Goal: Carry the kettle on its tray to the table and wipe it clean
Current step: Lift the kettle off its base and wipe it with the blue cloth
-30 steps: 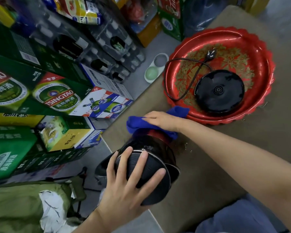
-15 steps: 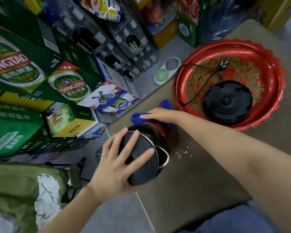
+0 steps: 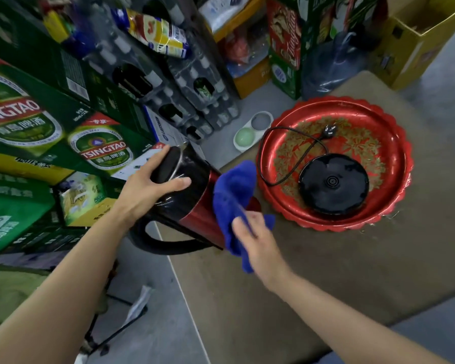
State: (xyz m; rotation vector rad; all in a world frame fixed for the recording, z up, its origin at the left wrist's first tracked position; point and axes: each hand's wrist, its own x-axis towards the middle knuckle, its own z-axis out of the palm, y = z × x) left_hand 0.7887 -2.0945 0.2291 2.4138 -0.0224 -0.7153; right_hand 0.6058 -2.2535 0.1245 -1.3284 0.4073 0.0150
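Note:
A black and red kettle (image 3: 195, 195) lies tilted on its side at the left edge of the brown table (image 3: 326, 271), its black handle toward me. My left hand (image 3: 153, 185) grips its top end, near the lid. My right hand (image 3: 258, 240) holds a blue cloth (image 3: 234, 195) pressed against the kettle's red lower body. The red scalloped tray (image 3: 394, 195) sits to the right on the table. On it rest the kettle's round black base (image 3: 334, 183) and its cord with the plug (image 3: 330, 131).
Stacked green beer cartons (image 3: 32, 127) and shrink-wrapped bottle packs (image 3: 147, 74) crowd the left. A white two-cup dish (image 3: 252, 130) sits on the grey floor beyond the table edge. A yellow carton (image 3: 418, 40) and a blue water jug (image 3: 334, 61) stand behind the tray.
The kettle has turned so its side and handle face me. My left hand has shifted from its round end to the lid end. My right hand and cloth have come to the near, lower side.

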